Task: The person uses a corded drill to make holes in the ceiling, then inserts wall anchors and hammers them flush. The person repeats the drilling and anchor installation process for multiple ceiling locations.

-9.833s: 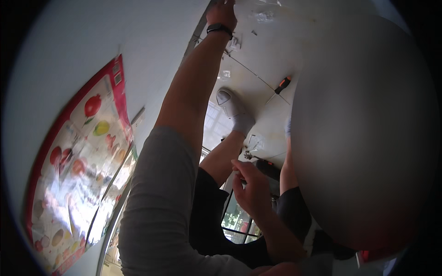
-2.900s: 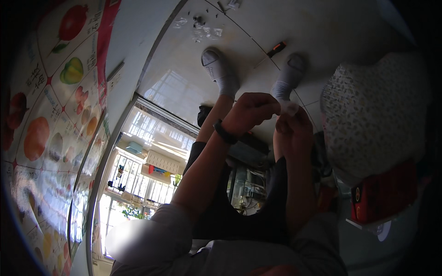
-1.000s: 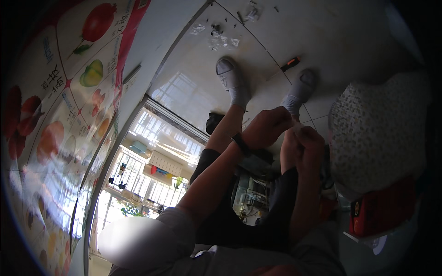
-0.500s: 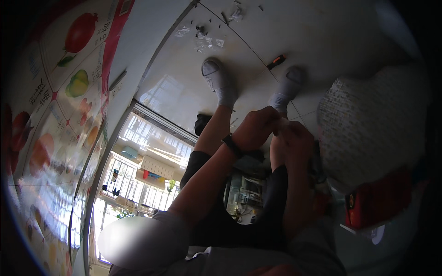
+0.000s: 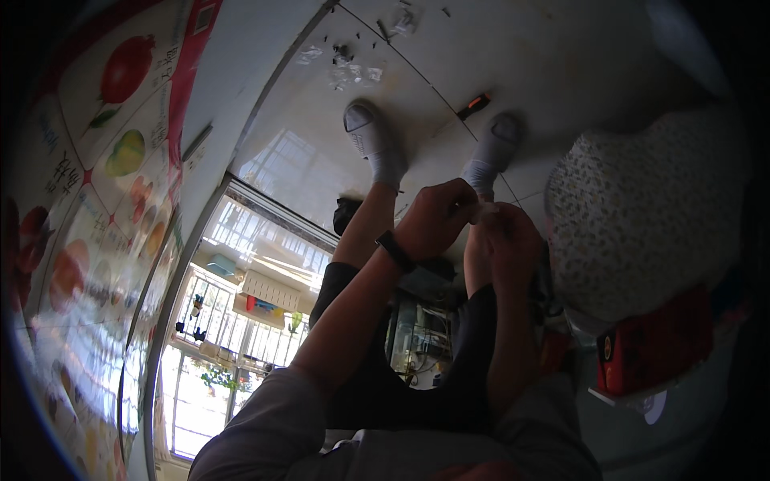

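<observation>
My left hand (image 5: 439, 212), with a dark band (image 5: 395, 251) on its wrist, and my right hand (image 5: 515, 242) meet above my lower right leg. Both are closed, fingertips drawn together. A small pale, see-through scrap (image 5: 486, 210), perhaps thin plastic, shows between them, pinched from both sides. Its exact kind is too small and dim to tell. On the floor beyond my feet lie clear plastic bits (image 5: 353, 74) among small dark pieces. An orange and black handled tool (image 5: 475, 105) rests beside my right foot (image 5: 499, 144).
To the left rises a panel with fruit pictures (image 5: 96, 192), past a sliding-door track (image 5: 281, 210). On the right stand a patterned cloth-covered bulk (image 5: 642, 216) and a red box (image 5: 654, 345). A black object (image 5: 346, 215) sits by my left leg.
The pale scrap shows more plainly between my fingertips, and my hands have shifted slightly. The whole view has moved a little; the floor items look unchanged.
</observation>
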Demonstrator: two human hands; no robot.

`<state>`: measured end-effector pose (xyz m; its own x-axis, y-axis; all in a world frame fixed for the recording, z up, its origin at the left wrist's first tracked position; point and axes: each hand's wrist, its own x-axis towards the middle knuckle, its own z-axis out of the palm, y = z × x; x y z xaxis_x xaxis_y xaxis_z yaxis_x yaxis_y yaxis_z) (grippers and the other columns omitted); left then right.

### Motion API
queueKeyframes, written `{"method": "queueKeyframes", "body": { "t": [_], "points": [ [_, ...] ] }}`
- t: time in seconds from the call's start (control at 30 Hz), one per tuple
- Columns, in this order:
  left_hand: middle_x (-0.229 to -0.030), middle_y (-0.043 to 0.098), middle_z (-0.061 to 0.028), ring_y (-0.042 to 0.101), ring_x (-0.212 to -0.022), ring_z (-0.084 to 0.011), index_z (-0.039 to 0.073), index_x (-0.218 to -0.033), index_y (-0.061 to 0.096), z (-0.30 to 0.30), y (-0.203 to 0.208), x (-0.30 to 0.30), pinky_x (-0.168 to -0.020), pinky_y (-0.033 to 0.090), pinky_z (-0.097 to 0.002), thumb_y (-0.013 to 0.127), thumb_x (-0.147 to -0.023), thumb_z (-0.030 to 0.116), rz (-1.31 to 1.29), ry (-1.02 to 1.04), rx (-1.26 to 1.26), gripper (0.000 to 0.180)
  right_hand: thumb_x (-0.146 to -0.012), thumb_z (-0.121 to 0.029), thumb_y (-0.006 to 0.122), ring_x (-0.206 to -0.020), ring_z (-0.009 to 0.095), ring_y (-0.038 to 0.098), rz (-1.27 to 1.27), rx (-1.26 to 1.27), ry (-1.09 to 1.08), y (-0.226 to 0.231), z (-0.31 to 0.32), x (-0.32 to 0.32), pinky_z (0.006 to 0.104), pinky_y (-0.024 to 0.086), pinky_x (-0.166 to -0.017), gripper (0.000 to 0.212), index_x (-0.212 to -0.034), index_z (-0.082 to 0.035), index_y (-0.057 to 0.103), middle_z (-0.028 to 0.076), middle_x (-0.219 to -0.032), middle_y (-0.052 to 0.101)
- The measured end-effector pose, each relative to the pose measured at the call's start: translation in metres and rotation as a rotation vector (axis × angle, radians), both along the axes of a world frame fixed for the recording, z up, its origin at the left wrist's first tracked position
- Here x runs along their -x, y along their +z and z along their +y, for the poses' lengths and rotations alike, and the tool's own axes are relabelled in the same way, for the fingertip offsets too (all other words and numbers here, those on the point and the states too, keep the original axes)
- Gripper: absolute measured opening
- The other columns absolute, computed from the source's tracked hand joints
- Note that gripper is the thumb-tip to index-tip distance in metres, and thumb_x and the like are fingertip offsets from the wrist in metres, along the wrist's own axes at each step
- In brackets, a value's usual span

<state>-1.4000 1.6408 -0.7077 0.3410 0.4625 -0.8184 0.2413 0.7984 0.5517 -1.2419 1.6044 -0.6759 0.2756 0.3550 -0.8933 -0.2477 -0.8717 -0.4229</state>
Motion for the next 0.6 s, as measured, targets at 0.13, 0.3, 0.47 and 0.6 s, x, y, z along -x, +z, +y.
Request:
{"method": "queueKeyframes", "body": {
  "t": [0.13, 0.3, 0.47, 0.6],
  "points": [
    [-0.083, 0.071, -0.0089, 0.070, -0.074, -0.0160, 0.001, -0.104, 0.066, -0.006, -0.006, 0.000, -0.066, 0.055, -0.0304, 0.070, -0.095, 0.012, -0.063, 0.056, 0.014, 0.015, -0.091, 0.000, 0.072, -0.093, 0.013, 0.066, -0.030, 0.077, 0.112, 0.003, 0.008, -0.001, 0.0282, 0.050, -0.089, 0.012, -0.102, 0.004, 0.072, 0.008, -0.099, 0.073],
    [-0.089, 0.074, -0.0115, 0.073, -0.079, -0.0198, 0.000, -0.098, 0.068, -0.010, -0.003, -0.017, -0.069, 0.056, -0.0329, 0.070, -0.094, 0.013, 0.150, 0.016, -0.146, 0.013, -0.093, -0.003, 0.071, -0.092, 0.014, 0.067, -0.208, 0.020, 0.280, 0.004, 0.007, 0.003, 0.0301, 0.051, -0.084, 0.009, -0.099, 0.003, 0.072, 0.010, -0.100, 0.075],
    [-0.092, 0.076, -0.0111, 0.075, -0.083, -0.0219, 0.001, -0.103, 0.073, -0.014, -0.002, -0.027, -0.071, 0.056, -0.0341, 0.072, -0.094, 0.016, 0.162, 0.063, -0.204, 0.017, -0.091, -0.006, 0.073, -0.084, 0.014, 0.068, -0.451, 0.080, 0.496, -0.005, -0.006, 0.002, 0.0312, 0.053, -0.079, 0.009, -0.096, 0.002, 0.072, 0.008, -0.092, 0.075],
    [-0.093, 0.078, -0.0074, 0.073, -0.080, -0.0172, 0.006, -0.111, 0.076, -0.019, -0.015, -0.025, -0.069, 0.055, -0.0316, 0.077, -0.091, 0.017, -0.010, 0.196, -0.253, 0.023, -0.088, -0.007, 0.074, -0.079, 0.013, 0.067, -0.173, 0.061, -0.060, -0.013, -0.007, -0.016, 0.0298, 0.054, -0.076, 0.011, -0.096, 0.002, 0.073, 0.008, -0.086, 0.073]
  ]
}}
